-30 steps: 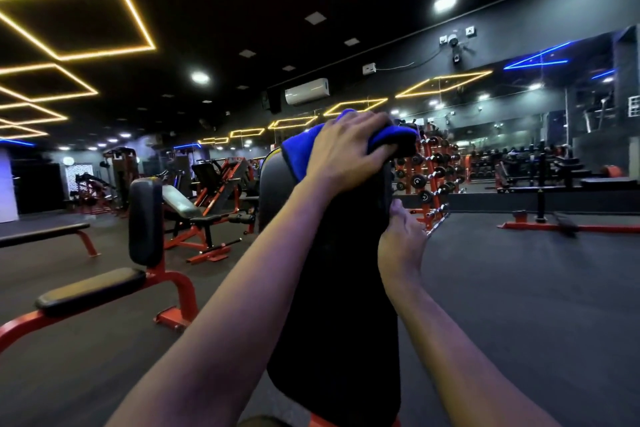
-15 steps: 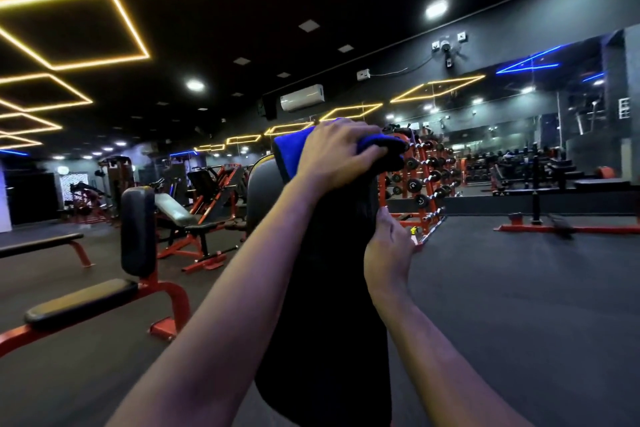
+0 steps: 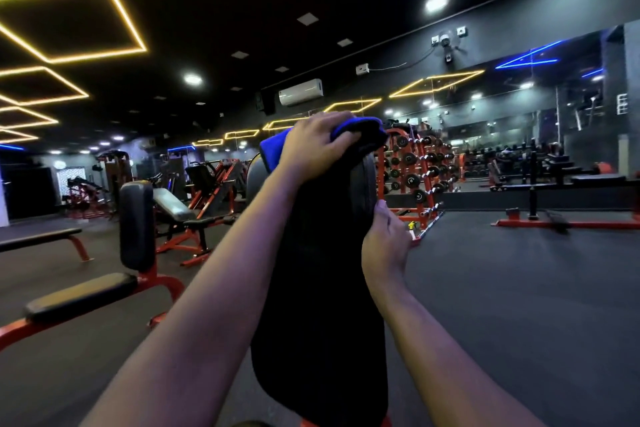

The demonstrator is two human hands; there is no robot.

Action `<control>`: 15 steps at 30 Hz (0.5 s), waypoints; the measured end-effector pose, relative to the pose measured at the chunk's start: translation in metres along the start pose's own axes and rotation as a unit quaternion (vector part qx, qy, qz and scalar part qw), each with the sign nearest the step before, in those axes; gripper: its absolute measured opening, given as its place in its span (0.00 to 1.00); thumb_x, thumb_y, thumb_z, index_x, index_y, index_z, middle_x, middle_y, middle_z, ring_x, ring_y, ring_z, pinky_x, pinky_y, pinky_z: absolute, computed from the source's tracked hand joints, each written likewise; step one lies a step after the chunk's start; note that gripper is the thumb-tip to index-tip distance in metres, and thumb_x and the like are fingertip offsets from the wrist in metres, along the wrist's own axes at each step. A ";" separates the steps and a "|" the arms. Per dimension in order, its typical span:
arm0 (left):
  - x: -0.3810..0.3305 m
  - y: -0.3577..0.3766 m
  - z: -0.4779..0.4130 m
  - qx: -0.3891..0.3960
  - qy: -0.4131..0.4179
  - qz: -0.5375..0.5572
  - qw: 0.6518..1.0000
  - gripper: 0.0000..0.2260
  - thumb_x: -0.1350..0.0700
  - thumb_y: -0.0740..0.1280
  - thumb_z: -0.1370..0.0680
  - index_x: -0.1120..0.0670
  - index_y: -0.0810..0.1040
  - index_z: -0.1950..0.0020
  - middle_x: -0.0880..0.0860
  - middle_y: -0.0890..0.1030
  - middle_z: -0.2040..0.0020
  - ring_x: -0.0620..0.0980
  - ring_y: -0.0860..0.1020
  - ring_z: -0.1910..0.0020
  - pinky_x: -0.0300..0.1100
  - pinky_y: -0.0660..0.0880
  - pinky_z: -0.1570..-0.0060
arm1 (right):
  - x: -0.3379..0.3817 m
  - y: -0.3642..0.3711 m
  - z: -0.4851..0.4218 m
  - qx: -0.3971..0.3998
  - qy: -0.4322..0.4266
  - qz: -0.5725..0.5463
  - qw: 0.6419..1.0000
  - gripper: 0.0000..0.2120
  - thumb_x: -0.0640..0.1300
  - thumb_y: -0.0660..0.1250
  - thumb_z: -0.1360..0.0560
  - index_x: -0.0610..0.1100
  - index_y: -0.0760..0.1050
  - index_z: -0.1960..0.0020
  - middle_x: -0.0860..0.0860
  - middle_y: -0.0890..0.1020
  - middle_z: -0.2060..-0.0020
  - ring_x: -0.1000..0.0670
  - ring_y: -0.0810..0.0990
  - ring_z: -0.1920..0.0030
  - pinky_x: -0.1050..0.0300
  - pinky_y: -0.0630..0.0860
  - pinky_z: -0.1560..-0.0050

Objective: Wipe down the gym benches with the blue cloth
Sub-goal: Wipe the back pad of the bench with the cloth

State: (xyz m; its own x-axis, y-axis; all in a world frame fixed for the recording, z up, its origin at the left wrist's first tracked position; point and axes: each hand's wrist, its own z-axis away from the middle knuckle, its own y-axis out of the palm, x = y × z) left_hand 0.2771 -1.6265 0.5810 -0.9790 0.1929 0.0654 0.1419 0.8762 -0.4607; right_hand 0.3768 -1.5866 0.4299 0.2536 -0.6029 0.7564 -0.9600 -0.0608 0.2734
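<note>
L hand curled over cloth atop pad; R hand gripped pad's rt edge, fingers wrapped behind.

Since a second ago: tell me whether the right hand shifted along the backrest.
No. The right hand still holds the same spot on the backrest, its right edge, below the blue cloth.

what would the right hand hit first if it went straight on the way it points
Probably the blue cloth draped over the top of the backrest pad, under the left hand; the right hand points up its edge.
</note>
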 end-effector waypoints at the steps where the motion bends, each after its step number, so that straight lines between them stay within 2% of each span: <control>1: 0.013 -0.003 -0.002 0.006 -0.037 0.010 0.999 0.17 0.42 0.60 0.24 0.46 0.81 0.42 0.49 0.83 0.50 0.50 0.79 0.49 0.46 0.73 0.49 | 0.000 0.000 -0.001 -0.007 0.001 0.000 1.000 0.23 0.49 0.56 0.16 0.44 0.73 0.68 0.49 0.74 0.74 0.52 0.69 0.72 0.52 0.64 0.68; 3: 0.045 -0.009 -0.003 0.011 -0.140 0.015 0.990 0.15 0.45 0.61 0.22 0.46 0.81 0.40 0.54 0.83 0.48 0.54 0.78 0.46 0.45 0.71 0.49 | 0.001 0.000 -0.001 -0.012 -0.003 0.002 1.000 0.24 0.47 0.56 0.16 0.44 0.71 0.70 0.50 0.72 0.75 0.53 0.68 0.73 0.54 0.63 0.69; 5: 0.067 -0.013 -0.002 -0.010 -0.233 0.014 0.972 0.16 0.45 0.60 0.22 0.49 0.82 0.43 0.57 0.83 0.46 0.58 0.78 0.44 0.46 0.70 0.49 | 0.002 0.000 0.000 -0.012 -0.014 0.011 1.000 0.25 0.46 0.56 0.16 0.46 0.66 0.72 0.54 0.68 0.77 0.56 0.66 0.76 0.60 0.58 0.74; 8: 0.057 -0.004 -0.005 -0.048 -0.312 -0.012 0.949 0.17 0.44 0.59 0.24 0.47 0.81 0.42 0.57 0.82 0.43 0.58 0.76 0.41 0.46 0.68 0.46 | 0.003 -0.001 -0.001 -0.020 -0.017 0.014 1.000 0.23 0.45 0.56 0.16 0.46 0.69 0.71 0.53 0.71 0.76 0.58 0.69 0.75 0.63 0.61 0.74; 10: 0.035 0.007 0.004 -0.101 -0.257 -0.020 0.961 0.14 0.46 0.60 0.22 0.46 0.81 0.42 0.53 0.82 0.44 0.53 0.75 0.41 0.47 0.65 0.40 | 0.002 0.000 0.000 -0.014 -0.005 0.012 1.000 0.22 0.46 0.56 0.16 0.42 0.74 0.67 0.50 0.74 0.73 0.56 0.70 0.72 0.63 0.64 0.71; 12: 0.031 0.011 0.021 -0.144 -0.147 0.034 0.978 0.12 0.46 0.62 0.22 0.47 0.80 0.43 0.49 0.81 0.46 0.49 0.75 0.42 0.48 0.64 0.38 | 0.002 0.001 0.000 -0.001 0.006 0.010 1.000 0.23 0.49 0.54 0.16 0.40 0.77 0.62 0.47 0.76 0.71 0.52 0.71 0.69 0.54 0.69 0.66; 14: 0.060 0.011 0.031 -0.121 -0.085 0.063 0.987 0.14 0.43 0.61 0.22 0.48 0.80 0.43 0.46 0.81 0.49 0.48 0.75 0.45 0.52 0.69 0.39 | 0.002 0.001 0.001 -0.007 0.005 0.009 1.000 0.23 0.49 0.54 0.16 0.40 0.77 0.62 0.43 0.77 0.70 0.53 0.71 0.71 0.51 0.70 0.66; 15: 0.078 0.010 0.031 -0.111 -0.097 0.061 0.987 0.16 0.41 0.60 0.22 0.48 0.79 0.43 0.47 0.81 0.49 0.49 0.76 0.46 0.53 0.70 0.40 | 0.003 0.001 0.002 -0.012 0.000 0.007 1.000 0.23 0.48 0.54 0.16 0.40 0.77 0.62 0.44 0.78 0.70 0.57 0.71 0.72 0.53 0.71 0.66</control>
State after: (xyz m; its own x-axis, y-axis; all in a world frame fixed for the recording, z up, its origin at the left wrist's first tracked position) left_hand 0.1971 -1.6164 0.5537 -0.9593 0.2331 -0.1594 0.2674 0.9312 -0.2476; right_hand 0.3762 -1.5900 0.4313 0.2410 -0.6035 0.7601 -0.9602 -0.0341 0.2774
